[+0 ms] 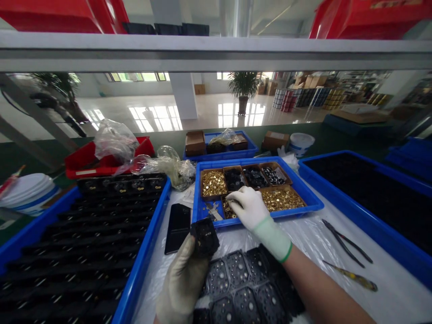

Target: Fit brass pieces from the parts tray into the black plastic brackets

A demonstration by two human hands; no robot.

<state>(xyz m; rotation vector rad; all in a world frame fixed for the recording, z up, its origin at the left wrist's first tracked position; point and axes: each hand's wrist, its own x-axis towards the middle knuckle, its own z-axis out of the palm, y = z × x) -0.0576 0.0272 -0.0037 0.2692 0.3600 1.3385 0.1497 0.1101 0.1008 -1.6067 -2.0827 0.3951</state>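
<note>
Black housing: by the blue tray's near-left corner; likely light and stiff, best gripped by its side walls.
Left hand: grasping the housing.
Right hand: fingers curled at brass parts inside the tray; cannot tell whether any are pinched.
</note>
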